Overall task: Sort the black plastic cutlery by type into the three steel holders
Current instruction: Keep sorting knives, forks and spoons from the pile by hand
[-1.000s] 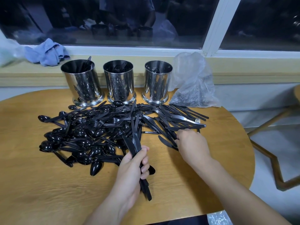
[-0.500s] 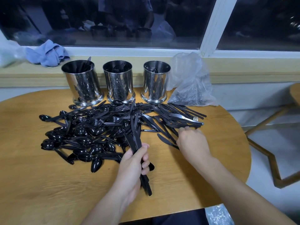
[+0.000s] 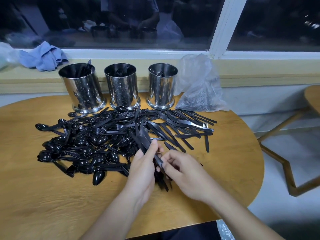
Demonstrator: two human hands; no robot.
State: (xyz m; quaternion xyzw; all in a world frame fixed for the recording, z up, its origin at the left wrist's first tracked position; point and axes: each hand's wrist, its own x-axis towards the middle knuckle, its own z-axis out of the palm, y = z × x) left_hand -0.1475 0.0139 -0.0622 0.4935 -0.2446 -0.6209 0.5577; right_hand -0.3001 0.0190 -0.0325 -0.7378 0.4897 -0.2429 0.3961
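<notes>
A big heap of black plastic cutlery (image 3: pixel 103 141) covers the wooden table (image 3: pixel 43 205): spoons on the left, forks in the middle, knives (image 3: pixel 183 125) on the right. Three steel holders stand in a row behind it: left holder (image 3: pixel 81 89), middle holder (image 3: pixel 122 87), right holder (image 3: pixel 161 87), each with some cutlery inside. My left hand (image 3: pixel 143 168) grips a bundle of black knives (image 3: pixel 144 139), blades pointing away. My right hand (image 3: pixel 183 170) pinches a knife right beside that bundle, touching it.
A clear plastic bag (image 3: pixel 199 87) lies right of the holders. A blue cloth (image 3: pixel 43 57) sits on the window sill. One silvery knife and fork (image 3: pixel 195 125) lie among the black knives. A wooden chair frame (image 3: pixel 294 153) stands at the right.
My right hand left the knife pile on the right and came in to the bundle held by my left hand, bringing a knife with it.
</notes>
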